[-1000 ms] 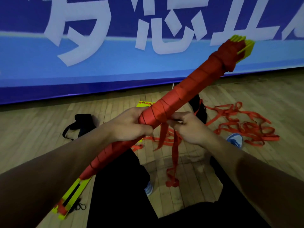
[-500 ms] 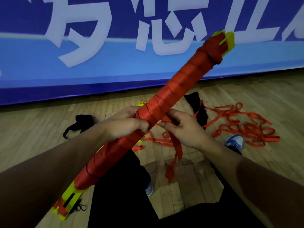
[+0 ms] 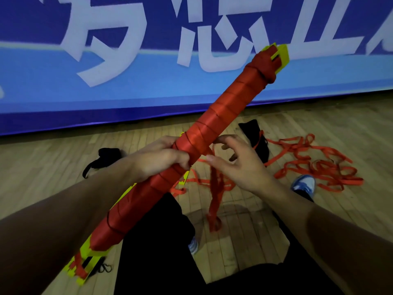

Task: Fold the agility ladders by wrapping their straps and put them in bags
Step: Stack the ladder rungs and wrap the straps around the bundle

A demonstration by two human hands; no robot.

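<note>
1. While left hand (image 3: 158, 160) grips the wrapped ladder bundle (image 3: 204, 143) mid-length, right hand (image 3: 238, 165) sits just right of the bundle, fingers spread, holding nothing; loose strap tail (image 3: 215, 201) dangles below.
2. Wrap looks nearly done; the tail still needs securing, bagging not started.
3. Beyond the bundle: second ladder's straps (image 3: 314, 165) unwrapped, black bags (image 3: 106, 159) on floor (image 3: 340, 128), room there; banner wall (image 3: 127, 81) behind.

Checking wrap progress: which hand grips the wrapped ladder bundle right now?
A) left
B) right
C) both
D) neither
A: the left hand curls round the red bundle, while the right hand hovers beside it with fingers spread, near the loose strap.
</note>
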